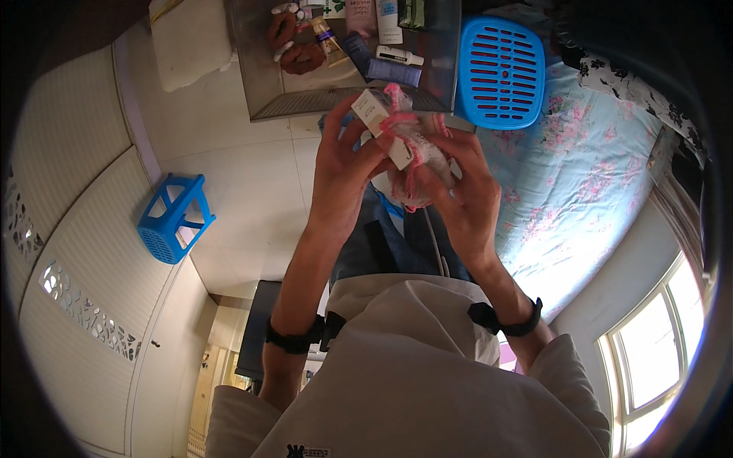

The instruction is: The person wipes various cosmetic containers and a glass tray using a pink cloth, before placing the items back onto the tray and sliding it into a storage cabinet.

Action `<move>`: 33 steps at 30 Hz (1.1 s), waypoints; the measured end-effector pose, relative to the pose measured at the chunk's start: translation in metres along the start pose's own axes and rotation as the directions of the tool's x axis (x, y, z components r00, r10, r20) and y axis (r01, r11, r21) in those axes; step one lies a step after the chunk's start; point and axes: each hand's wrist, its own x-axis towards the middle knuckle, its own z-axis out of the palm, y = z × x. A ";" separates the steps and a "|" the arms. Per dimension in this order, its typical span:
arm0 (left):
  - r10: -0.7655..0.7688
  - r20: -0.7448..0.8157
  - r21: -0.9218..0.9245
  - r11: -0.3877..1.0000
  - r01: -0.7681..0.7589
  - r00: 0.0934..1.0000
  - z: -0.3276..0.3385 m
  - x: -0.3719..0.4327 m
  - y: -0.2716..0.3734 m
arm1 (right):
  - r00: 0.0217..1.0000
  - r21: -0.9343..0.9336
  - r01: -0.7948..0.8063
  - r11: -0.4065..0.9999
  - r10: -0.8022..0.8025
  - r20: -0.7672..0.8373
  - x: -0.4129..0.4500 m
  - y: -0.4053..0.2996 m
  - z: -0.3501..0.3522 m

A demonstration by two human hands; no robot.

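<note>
My left hand (pixel 346 166) grips a small white cardboard box (pixel 375 111), tilted, with writing on its face. A whitish mesh cloth or pouch with pink edging (pixel 426 151) lies against the box, and my right hand (pixel 467 183) holds it between thumb and fingers. The box's lower end overlaps the cloth; whether it sits inside cannot be told. Just beyond both hands is an open metal-grey drawer or bin (pixel 320 106) holding tubes and packets, among them a white tube (pixel 399 55), a dark blue packet (pixel 394 72), a gold tube (pixel 329 41) and brown fuzzy hair ties (pixel 302 58).
A blue plastic stool (pixel 501 71) stands right of the bin, beside a bed with a floral sheet (pixel 572 172). Another blue stool (pixel 174 217) is at the left by the ribbed white doors (pixel 86 229). A pale cushion-like thing (pixel 189 46) lies upper left.
</note>
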 end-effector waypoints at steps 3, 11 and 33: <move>0.011 -0.030 0.000 1.000 -0.011 0.999 0.001 -0.001 0.001 | 0.999 0.046 0.019 0.999 -0.018 -0.031 0.001 0.003 0.001; 0.051 -0.013 -0.053 0.997 -0.052 0.999 0.005 -0.007 0.008 | 0.995 0.190 0.076 0.979 -0.062 -0.076 0.004 0.004 0.005; 0.350 0.049 0.998 -0.056 -0.031 0.935 -0.149 0.122 0.018 | 0.954 0.171 -0.283 0.944 0.295 -0.051 -0.004 0.066 -0.033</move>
